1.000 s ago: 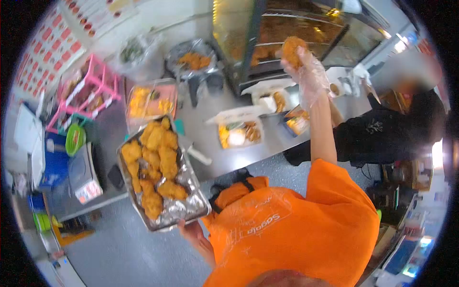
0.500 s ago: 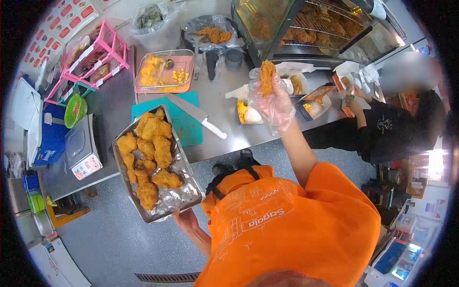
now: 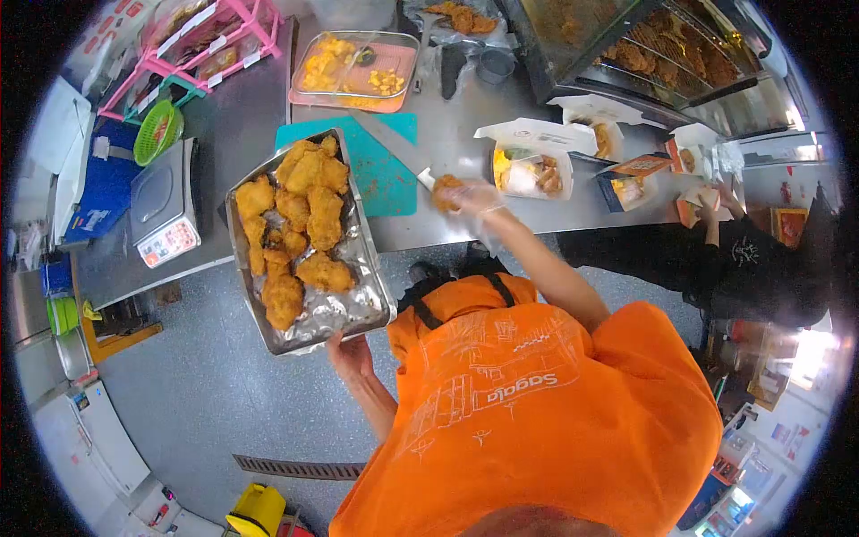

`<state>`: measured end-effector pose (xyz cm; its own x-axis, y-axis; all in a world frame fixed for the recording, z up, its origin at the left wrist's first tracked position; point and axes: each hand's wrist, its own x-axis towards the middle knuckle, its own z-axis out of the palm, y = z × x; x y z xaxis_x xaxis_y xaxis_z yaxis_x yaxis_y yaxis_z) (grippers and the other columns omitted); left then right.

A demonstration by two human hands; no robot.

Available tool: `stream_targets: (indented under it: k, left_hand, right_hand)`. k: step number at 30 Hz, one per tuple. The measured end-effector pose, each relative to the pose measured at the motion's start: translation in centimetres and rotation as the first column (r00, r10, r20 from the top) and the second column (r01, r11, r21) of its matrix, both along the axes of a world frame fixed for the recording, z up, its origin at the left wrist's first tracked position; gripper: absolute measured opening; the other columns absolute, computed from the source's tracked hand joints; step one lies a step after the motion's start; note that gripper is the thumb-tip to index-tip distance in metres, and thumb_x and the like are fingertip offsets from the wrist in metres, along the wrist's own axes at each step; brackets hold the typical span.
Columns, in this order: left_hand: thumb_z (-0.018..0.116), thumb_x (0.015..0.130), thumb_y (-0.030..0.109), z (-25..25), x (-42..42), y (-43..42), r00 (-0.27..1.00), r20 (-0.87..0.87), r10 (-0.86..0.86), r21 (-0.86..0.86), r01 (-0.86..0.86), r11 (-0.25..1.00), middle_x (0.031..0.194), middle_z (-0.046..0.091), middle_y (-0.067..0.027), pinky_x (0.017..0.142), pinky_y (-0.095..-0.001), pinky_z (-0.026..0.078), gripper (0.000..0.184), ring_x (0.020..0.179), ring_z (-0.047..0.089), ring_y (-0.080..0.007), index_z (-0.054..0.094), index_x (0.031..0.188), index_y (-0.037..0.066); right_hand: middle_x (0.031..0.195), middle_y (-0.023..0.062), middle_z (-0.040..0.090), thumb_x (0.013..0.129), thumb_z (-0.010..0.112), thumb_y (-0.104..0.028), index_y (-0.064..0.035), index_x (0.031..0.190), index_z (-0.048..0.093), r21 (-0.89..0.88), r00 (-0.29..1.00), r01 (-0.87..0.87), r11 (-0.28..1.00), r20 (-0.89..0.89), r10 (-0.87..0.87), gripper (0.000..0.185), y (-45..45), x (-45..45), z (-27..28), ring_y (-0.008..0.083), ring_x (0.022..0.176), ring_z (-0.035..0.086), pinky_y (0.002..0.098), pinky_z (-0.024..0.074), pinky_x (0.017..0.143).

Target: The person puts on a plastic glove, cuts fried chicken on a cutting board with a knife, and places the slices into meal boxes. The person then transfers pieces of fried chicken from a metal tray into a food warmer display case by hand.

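Note:
My left hand [image 3: 352, 356] is closed on the lower edge of a foil-lined metal tray [image 3: 344, 313], which holds several pieces of fried chicken [image 3: 309, 201]. The tray is tilted and overlaps a teal cutting board [image 3: 385, 170]. In a clear plastic glove, my right hand [image 3: 476, 201] grips a browned fried piece [image 3: 446, 192] just over the counter. Beside that piece lies a knife [image 3: 394, 145] with a white handle, its blade across the board. An open takeaway box [image 3: 534, 170] with food sits right of the glove.
A glass dish [image 3: 358, 67] of yellow food stands behind the board. Left are a scale [image 3: 165, 206], a green basket [image 3: 159, 132] and a pink rack [image 3: 206, 45]. More boxes [image 3: 633, 186] and a heated cabinet [image 3: 662, 54] are on the right, near a person in black [image 3: 743, 259].
My right hand has come down and left from near the cabinet with the fried piece, to beside the knife handle. My left hand still holds the tray. The view has shifted.

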<state>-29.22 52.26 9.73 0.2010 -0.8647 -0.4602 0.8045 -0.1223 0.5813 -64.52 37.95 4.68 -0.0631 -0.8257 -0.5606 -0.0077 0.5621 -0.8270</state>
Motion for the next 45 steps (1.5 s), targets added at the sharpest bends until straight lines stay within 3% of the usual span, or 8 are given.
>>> stream_targets:
  k: [4,8,20,29,33,37,42,45]
  left_hand:
    - [0.067,0.072,0.010,-1.0,0.7,-0.5,1.000,-0.011,-0.002,0.004,0.002,1.000,0.133,0.052,-0.0122,0.106,-0.0427,0.040,0.069,0.121,0.051,-0.0269,0.043,0.136,0.005]
    - [0.065,0.074,0.008,-1.9,1.9,-1.2,0.999,-0.017,0.044,0.074,-0.042,0.996,0.132,0.052,-0.0117,0.106,-0.0428,0.040,0.065,0.122,0.050,-0.0269,0.043,0.135,0.004]
    - [0.062,0.080,0.006,-5.3,7.2,-22.2,1.000,0.021,0.015,-0.180,-0.011,0.984,0.135,0.051,-0.0110,0.111,-0.0455,0.034,0.057,0.126,0.047,-0.0288,0.044,0.134,0.004]
    - [0.062,0.077,0.005,-8.1,8.0,-33.3,0.997,0.065,0.033,-0.144,-0.023,0.989,0.125,0.057,-0.0141,0.101,-0.0443,0.047,0.048,0.118,0.053,-0.0313,0.051,0.124,0.001]
    - [0.062,0.077,0.004,-8.5,8.5,-35.2,1.000,0.020,-0.002,-0.117,0.004,0.993,0.124,0.058,-0.0145,0.101,-0.0443,0.048,0.047,0.117,0.054,-0.0319,0.052,0.123,0.001]
    - [0.063,0.075,0.005,-8.9,9.8,-37.4,1.000,-0.005,0.001,-0.116,-0.001,0.993,0.130,0.053,-0.0144,0.106,-0.0468,0.042,0.057,0.122,0.049,-0.0338,0.046,0.130,0.001]
    - [0.065,0.085,0.013,-8.8,12.1,-41.0,0.990,0.126,-0.056,-0.080,0.066,0.995,0.125,0.055,-0.0138,0.101,-0.0423,0.046,0.043,0.115,0.054,-0.0300,0.049,0.123,0.002]
    - [0.064,0.089,0.018,-8.2,12.7,-41.6,0.944,0.261,-0.200,0.034,0.198,0.980,0.135,0.046,-0.0123,0.104,-0.0410,0.043,0.052,0.120,0.049,-0.0286,0.043,0.133,0.002]
  right_hand:
    - [0.095,0.0031,0.067,0.085,0.070,-0.035,-0.0048,0.109,0.065,-0.014,0.918,0.230,0.973,0.335,-0.212,0.039,-2.0,5.3,1.2,0.0172,0.084,0.063,0.0313,0.0530,0.073]
    - [0.097,0.0079,0.067,0.086,0.068,-0.036,-0.0049,0.108,0.065,-0.030,0.879,-0.214,0.976,-0.441,0.179,0.038,-4.2,6.1,2.4,0.0189,0.087,0.063,0.0332,0.0515,0.077]
    - [0.110,0.0153,0.061,0.088,0.058,-0.030,-0.0094,0.115,0.060,-0.199,0.578,-0.319,0.927,-0.816,0.023,0.034,3.3,0.1,1.8,0.0314,0.102,0.059,0.0404,0.0462,0.091]
    - [0.116,0.0225,0.057,0.082,0.062,-0.022,-0.0094,0.136,0.045,-0.053,0.469,-0.532,0.845,-0.850,0.242,0.058,-4.0,2.1,0.7,0.0379,0.104,0.057,0.0462,0.0467,0.089]
    - [0.102,0.0221,0.059,0.081,0.062,-0.019,-0.0073,0.127,0.049,-0.181,0.543,-0.445,0.877,-0.833,0.104,0.049,-4.6,1.3,0.6,0.0414,0.079,0.062,0.0509,0.0504,0.075]
    - [0.089,0.0264,0.062,0.090,0.052,-0.019,-0.0089,0.117,0.048,0.118,0.522,-0.541,0.833,-0.729,0.443,0.030,-4.4,0.7,1.1,0.0457,0.085,0.061,0.0525,0.0495,0.073]
    - [0.075,0.0250,0.061,0.093,0.050,-0.026,-0.0116,0.107,0.050,-0.183,0.773,-0.438,0.880,-0.576,0.265,0.020,-6.2,6.4,3.8,0.0478,0.073,0.061,0.0527,0.0478,0.065]
    - [0.085,0.0257,0.062,0.091,0.051,-0.025,-0.0077,0.112,0.048,0.091,0.681,-0.481,0.872,-0.587,0.437,0.028,-9.1,8.4,4.7,0.0440,0.081,0.063,0.0552,0.0499,0.071]
